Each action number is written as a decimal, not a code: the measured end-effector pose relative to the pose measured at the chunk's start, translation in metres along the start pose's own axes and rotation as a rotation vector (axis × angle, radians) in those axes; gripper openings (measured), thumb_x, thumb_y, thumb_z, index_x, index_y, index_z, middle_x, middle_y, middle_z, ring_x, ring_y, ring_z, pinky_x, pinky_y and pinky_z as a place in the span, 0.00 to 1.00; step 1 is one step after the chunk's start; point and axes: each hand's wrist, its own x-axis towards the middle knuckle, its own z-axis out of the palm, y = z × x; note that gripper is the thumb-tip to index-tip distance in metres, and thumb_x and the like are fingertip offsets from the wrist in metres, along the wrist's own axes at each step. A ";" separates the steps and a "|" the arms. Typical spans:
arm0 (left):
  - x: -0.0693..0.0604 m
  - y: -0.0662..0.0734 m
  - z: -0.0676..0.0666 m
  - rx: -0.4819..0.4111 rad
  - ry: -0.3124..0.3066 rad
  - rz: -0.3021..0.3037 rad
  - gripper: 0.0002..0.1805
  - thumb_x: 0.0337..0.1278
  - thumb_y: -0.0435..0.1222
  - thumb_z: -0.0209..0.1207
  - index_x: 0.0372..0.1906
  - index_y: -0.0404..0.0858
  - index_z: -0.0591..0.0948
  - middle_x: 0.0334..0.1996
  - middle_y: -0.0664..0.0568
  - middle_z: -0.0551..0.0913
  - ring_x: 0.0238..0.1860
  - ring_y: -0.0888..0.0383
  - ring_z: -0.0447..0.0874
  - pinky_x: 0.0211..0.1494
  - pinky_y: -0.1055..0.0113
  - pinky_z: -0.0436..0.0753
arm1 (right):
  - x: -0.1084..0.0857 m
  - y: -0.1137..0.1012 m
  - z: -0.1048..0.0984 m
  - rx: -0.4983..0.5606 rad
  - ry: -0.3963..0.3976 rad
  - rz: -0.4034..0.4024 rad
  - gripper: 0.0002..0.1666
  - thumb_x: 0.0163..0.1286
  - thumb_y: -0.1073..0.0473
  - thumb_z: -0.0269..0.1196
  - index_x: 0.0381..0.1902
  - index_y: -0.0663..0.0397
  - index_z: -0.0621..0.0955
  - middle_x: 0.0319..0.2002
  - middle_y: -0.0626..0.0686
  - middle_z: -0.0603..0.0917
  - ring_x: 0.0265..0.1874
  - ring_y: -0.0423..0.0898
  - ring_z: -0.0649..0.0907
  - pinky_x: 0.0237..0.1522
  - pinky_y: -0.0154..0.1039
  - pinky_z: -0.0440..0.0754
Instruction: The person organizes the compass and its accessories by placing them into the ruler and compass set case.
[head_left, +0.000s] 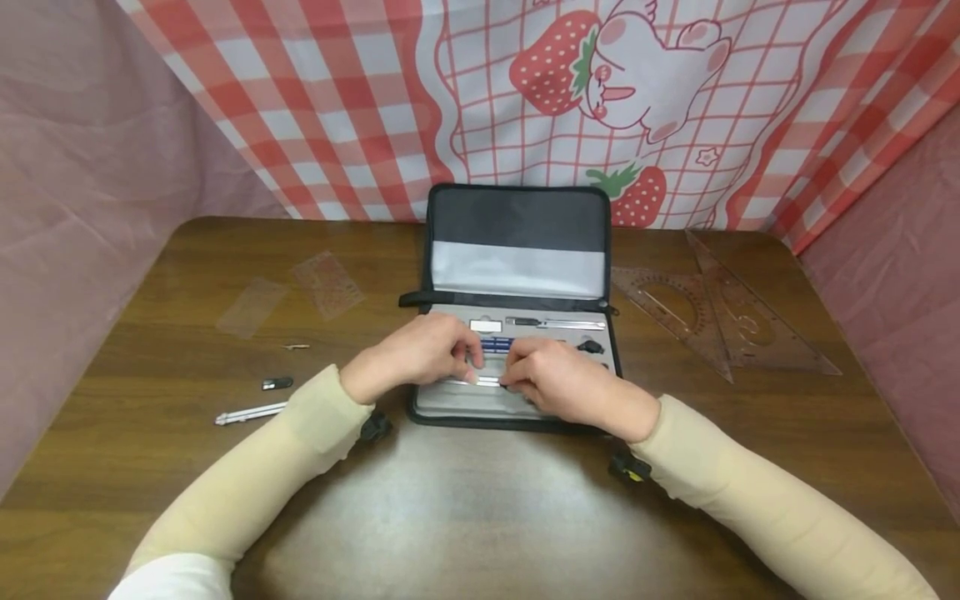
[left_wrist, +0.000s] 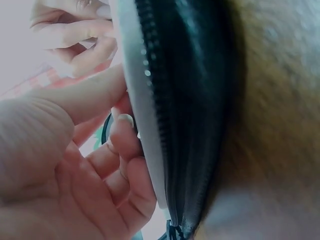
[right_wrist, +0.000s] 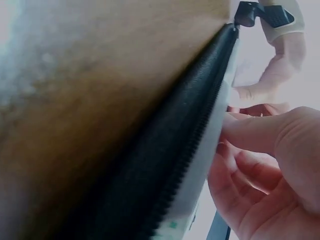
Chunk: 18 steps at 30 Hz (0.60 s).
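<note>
Far L of the brown table (head_left: 105, 433), a long silver tool (head_left: 247, 414) lies w/ its R end at the L sleeve (head_left: 300, 450); just above it sits a small black pc (head_left: 277, 383), then a tiny metal pc (head_left: 296, 347). Farther back, two thin see-thru cards (head_left: 251, 307) lie near each other. Mid-table is the black zip case (head_left: 517, 424), unfolded flat-ish w/ its lid (head_left: 517, 215) up at the back; lid has a dark upper part + a pale pocket (head_left: 517, 268), contents can't tell. The grey tray (head_left: 435, 410) fills the near half. L hand (head_left: 420, 354) is over the tray's L side, fingers bent, thumb on a slim silver tool (head_left: 487, 381) — can't tell if it actually grips. That tool lies crosswise over the tray, btwn the two hands; whether it's in its slot, can't tell. Behind it in the tray, L to R: white block (head_left: 485, 326), blue striped pcs (head_left: 495, 345) partly covered by fingers, a silver-and-black tool (head_left: 555, 323) along the back edge, a small black item (head_left: 591, 347) near the R side. R hand (head_left: 558, 375), fingers curled in narrow, pinches the slim tool's dark R end w/ thumb + fingertips. R of the case, two clear triangle rulers (head_left: 780, 333) overlap — one w/ a curved cutout — well apart from both hands.
</note>
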 end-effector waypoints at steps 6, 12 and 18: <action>0.000 -0.002 -0.002 -0.023 -0.032 0.037 0.05 0.57 0.42 0.70 0.35 0.48 0.86 0.20 0.59 0.77 0.25 0.62 0.74 0.33 0.66 0.73 | -0.009 0.012 -0.009 0.051 0.031 0.010 0.06 0.63 0.67 0.70 0.37 0.53 0.88 0.35 0.46 0.82 0.35 0.40 0.82 0.41 0.38 0.82; -0.009 -0.010 -0.011 -0.044 -0.080 0.162 0.08 0.63 0.41 0.66 0.44 0.46 0.85 0.25 0.59 0.77 0.29 0.62 0.73 0.37 0.65 0.74 | -0.031 0.029 -0.021 0.167 0.020 0.143 0.06 0.59 0.61 0.75 0.30 0.45 0.86 0.29 0.38 0.81 0.27 0.36 0.77 0.30 0.36 0.77; -0.041 -0.033 -0.025 -0.072 0.006 0.273 0.09 0.65 0.39 0.65 0.47 0.43 0.84 0.36 0.60 0.79 0.37 0.62 0.76 0.44 0.63 0.78 | -0.041 0.037 -0.018 0.262 -0.072 0.143 0.09 0.56 0.56 0.77 0.30 0.43 0.85 0.30 0.38 0.79 0.30 0.38 0.78 0.35 0.35 0.79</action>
